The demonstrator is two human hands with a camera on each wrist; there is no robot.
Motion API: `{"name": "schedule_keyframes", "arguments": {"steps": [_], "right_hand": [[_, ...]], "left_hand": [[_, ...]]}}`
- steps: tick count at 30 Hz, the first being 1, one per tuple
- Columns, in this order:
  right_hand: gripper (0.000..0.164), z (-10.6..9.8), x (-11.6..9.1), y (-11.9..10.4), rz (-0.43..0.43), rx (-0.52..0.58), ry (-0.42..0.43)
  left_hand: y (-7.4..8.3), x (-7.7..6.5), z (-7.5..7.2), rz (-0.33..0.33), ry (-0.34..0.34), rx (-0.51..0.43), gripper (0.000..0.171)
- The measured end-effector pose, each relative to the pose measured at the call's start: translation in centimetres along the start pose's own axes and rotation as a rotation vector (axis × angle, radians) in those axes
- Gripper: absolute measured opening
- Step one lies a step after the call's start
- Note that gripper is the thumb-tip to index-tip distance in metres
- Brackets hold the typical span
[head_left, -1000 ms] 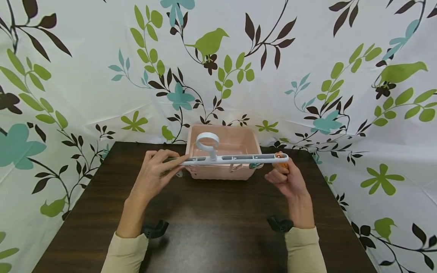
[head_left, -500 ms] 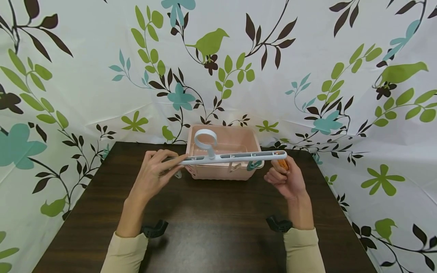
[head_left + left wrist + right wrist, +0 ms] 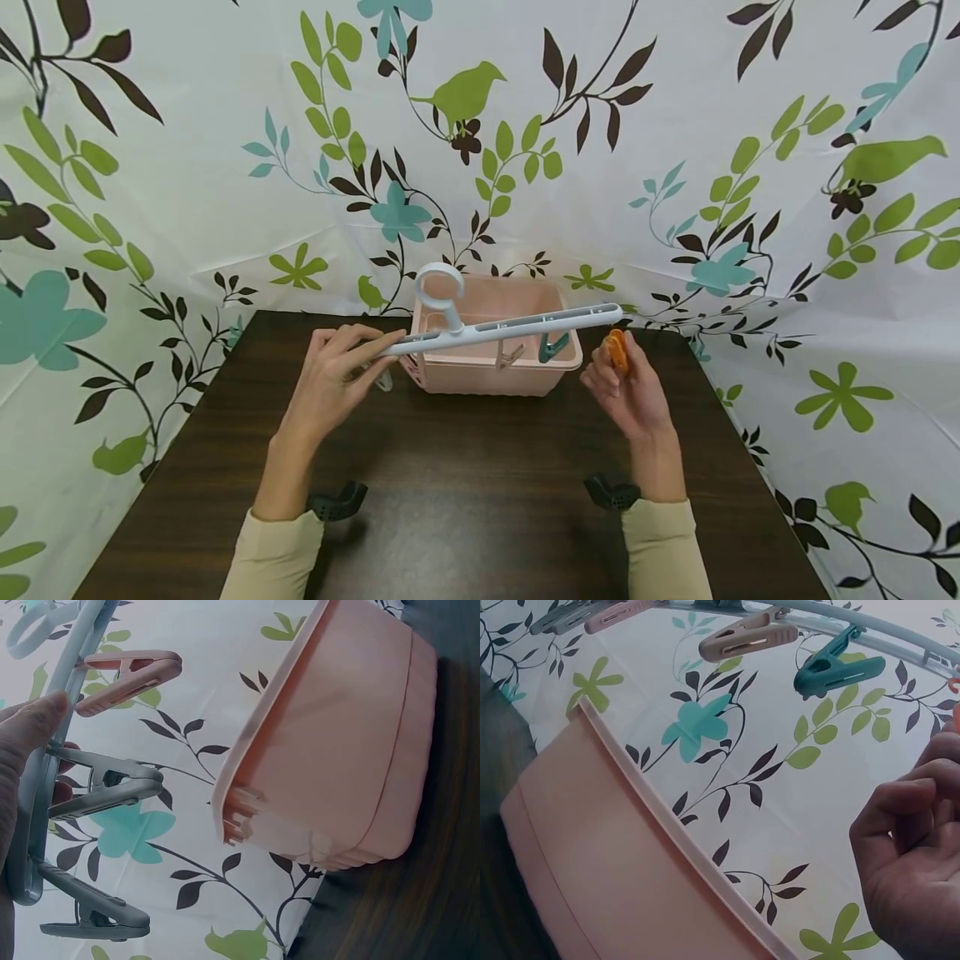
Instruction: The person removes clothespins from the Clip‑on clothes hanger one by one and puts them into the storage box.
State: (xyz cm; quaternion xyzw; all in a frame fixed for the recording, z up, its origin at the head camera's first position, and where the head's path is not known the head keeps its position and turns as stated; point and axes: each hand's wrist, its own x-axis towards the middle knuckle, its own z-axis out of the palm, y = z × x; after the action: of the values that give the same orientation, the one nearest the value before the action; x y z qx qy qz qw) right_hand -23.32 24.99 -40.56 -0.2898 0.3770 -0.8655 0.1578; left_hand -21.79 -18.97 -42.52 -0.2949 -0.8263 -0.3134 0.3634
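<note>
A pale blue-grey clip hanger (image 3: 517, 327) with a round hook is held up in the air, its right end tilted higher. My left hand (image 3: 337, 367) grips its left end, thumb along the bar. At the right end, my right hand (image 3: 630, 387) pinches an orange clothespin (image 3: 618, 352) just below the bar's tip. From the bar hang a teal clothespin (image 3: 840, 667), a beige one (image 3: 748, 636), a pink one (image 3: 131, 681) and grey clothespins (image 3: 109, 787) near the left hand. In the right wrist view most of the orange clothespin is out of frame.
A pink plastic basket (image 3: 487, 382) stands behind the hanger at the back of the dark wooden table (image 3: 480, 483). Cloth with leaves and birds (image 3: 600, 208) hangs round the table's back and sides. Black wrist mounts (image 3: 337, 502) sit at both wrists.
The hanger's right end has risen and its hook has shifted left and up. The orange clothespin, hidden mostly behind the bar before, now shows below it in the right hand.
</note>
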Motion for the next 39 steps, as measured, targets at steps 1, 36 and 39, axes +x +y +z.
{"name": "schedule_keyframes", "arguments": {"steps": [1,36,39], "right_hand": [[0.058,0.0,0.0,0.0,0.0,-0.011,0.03],[0.034,-1.6,10.4,5.8,-0.013,-1.214,0.177],[0.038,-2.0,10.5,6.1,-0.027,-1.213,0.173]], "left_hand": [[0.0,0.0,-0.1,-0.005,0.0,-0.002,0.042],[-0.8,-0.3,-1.2,-0.027,0.035,0.053,0.053],[-0.7,-0.3,-1.3,-0.041,0.034,0.052,0.044]]}}
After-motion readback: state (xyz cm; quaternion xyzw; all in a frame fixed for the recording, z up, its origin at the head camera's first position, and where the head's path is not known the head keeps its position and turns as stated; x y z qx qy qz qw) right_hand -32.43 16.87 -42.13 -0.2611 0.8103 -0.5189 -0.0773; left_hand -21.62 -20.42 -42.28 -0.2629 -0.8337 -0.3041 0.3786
